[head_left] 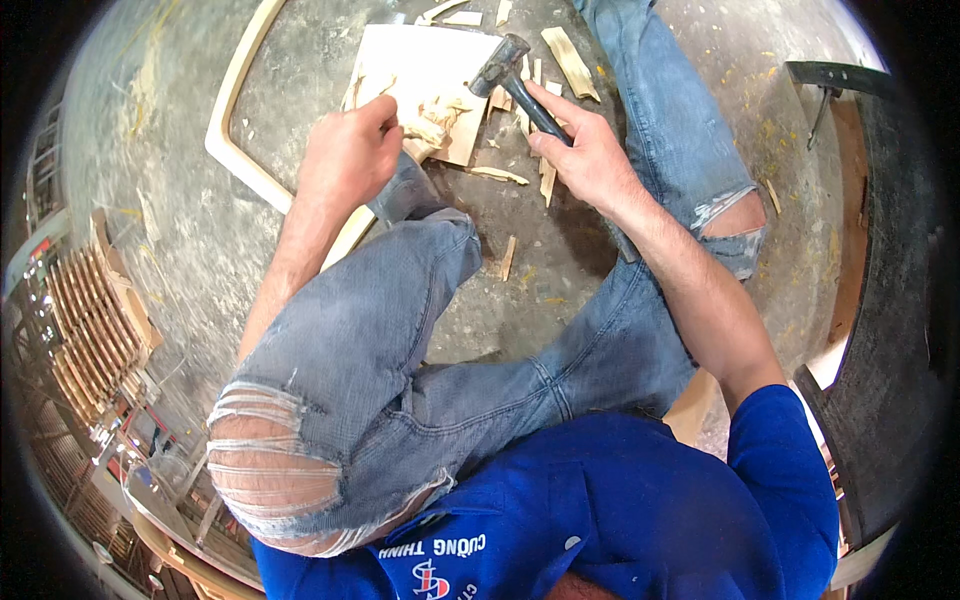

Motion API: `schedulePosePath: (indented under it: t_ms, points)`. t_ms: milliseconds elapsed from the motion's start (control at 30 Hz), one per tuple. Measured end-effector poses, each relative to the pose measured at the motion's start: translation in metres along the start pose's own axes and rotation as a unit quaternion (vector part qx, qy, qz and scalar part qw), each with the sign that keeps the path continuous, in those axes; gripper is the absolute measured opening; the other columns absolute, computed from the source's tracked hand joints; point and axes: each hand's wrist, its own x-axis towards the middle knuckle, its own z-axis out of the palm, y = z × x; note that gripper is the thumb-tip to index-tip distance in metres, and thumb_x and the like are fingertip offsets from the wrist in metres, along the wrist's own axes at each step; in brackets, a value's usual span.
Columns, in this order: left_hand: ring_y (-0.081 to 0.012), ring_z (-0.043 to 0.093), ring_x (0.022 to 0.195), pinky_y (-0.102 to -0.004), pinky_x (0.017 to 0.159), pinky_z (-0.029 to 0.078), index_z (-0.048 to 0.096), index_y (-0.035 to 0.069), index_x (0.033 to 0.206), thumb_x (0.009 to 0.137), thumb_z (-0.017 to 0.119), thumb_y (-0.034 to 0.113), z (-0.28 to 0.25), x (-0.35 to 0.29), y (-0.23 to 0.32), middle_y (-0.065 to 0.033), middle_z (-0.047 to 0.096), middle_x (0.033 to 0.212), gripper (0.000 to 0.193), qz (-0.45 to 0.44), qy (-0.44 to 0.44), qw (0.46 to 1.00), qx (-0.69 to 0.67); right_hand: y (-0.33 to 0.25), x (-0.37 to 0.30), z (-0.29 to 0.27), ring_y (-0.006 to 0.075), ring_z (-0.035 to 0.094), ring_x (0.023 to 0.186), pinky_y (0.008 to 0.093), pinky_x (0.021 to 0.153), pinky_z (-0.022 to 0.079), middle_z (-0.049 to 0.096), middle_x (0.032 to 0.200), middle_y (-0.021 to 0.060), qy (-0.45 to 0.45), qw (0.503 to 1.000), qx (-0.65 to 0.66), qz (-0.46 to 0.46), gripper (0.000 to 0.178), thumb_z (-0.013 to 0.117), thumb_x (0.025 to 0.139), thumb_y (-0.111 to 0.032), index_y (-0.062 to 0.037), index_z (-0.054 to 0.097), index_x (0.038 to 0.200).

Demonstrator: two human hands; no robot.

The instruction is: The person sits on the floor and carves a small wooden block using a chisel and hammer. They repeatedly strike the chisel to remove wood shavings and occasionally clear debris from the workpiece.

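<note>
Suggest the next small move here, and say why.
Perhaps the left hand should brush the wood scraps off the pale board: they clutter its surface close to that hand, while the right hand is occupied, holding the hammer by its handle. Whether the curled left hand grips anything is unclear.

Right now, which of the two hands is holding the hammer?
The right hand, which grips the hammer; the left hand, fingers curled, does not touch it.

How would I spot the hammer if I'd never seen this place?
Start at the grey floor between the jeans-clad legs. Toward the top of the picture, the right hand grips the hammer. Its dark, blocky head sets it apart from the pale wood scraps nearby.
</note>
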Motion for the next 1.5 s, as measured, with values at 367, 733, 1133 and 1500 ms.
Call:
schedulePosePath:
  t_ms: [367, 733, 1133, 1500]
  points:
    - [-0.0082, 0.062, 0.066, -0.0273, 0.052, 0.056, 0.067, 0.002, 0.093, 0.100, 0.072, 0.012, 0.042, -0.057, -0.058, -0.0045, 0.067, 0.077, 0.013, -0.210, 0.137, 0.870, -0.425, 0.000, 0.000, 0.001, 0.0048, 0.045, 0.062, 0.0246, 0.056, 0.041, 0.053, 0.076, -0.0055, 0.010, 0.999, 0.051, 0.005, 0.069, 0.067, 0.098, -0.008, -0.0171, 0.046, 0.163]
    - [-0.0077, 0.053, 0.059, -0.0267, 0.059, 0.057, 0.063, 0.001, 0.106, 0.105, 0.068, 0.014, 0.076, -0.067, -0.082, -0.0093, 0.067, 0.083, 0.013, -0.281, 0.263, 0.654, -0.652, 0.008, -0.003, 0.000, 0.0051, 0.045, 0.066, 0.0242, 0.062, 0.043, 0.055, 0.078, -0.0052, 0.011, 0.999, 0.051, 0.000, 0.069, 0.068, 0.098, -0.007, -0.0161, 0.046, 0.162]
    - [-0.0096, 0.063, 0.067, -0.0272, 0.064, 0.055, 0.073, -0.001, 0.112, 0.097, 0.078, 0.010, -0.001, -0.027, -0.036, -0.0055, 0.071, 0.082, 0.020, -0.143, 0.157, 0.901, -0.378, 0.016, 0.003, -0.001, 0.0136, 0.061, 0.084, 0.0299, 0.081, 0.052, 0.070, 0.101, 0.0084, 0.019, 0.999, 0.046, 0.016, 0.070, 0.070, 0.093, -0.012, -0.0087, 0.048, 0.159]
    - [-0.0132, 0.068, 0.087, -0.0330, 0.080, 0.055, 0.071, 0.002, 0.112, 0.104, 0.071, 0.028, 0.007, 0.055, -0.014, -0.0053, 0.074, 0.096, 0.027, 0.095, 0.202, 0.935, -0.276, 0.021, 0.010, 0.004, 0.0109, 0.052, 0.065, 0.0278, 0.056, 0.043, 0.056, 0.084, 0.0030, -0.006, 0.995, 0.037, 0.097, 0.072, 0.071, 0.095, -0.014, -0.0109, 0.044, 0.162]
